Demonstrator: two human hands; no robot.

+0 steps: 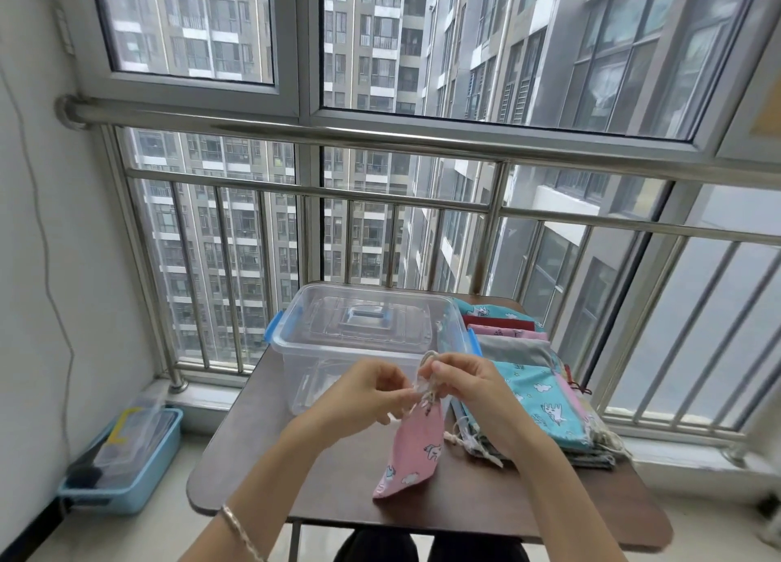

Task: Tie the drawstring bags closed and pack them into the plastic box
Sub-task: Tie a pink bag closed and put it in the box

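Pink bag hangs over the worktop, just in front of the plastic box, its mouth gathered. Left grip and right grip both pinch the drawstring. I'd pull the ends apart evenly and seat the knot snug against the neck.

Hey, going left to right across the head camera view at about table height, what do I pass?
Blue bin on the floor → left hand → right hand → stack of drawstring bags.
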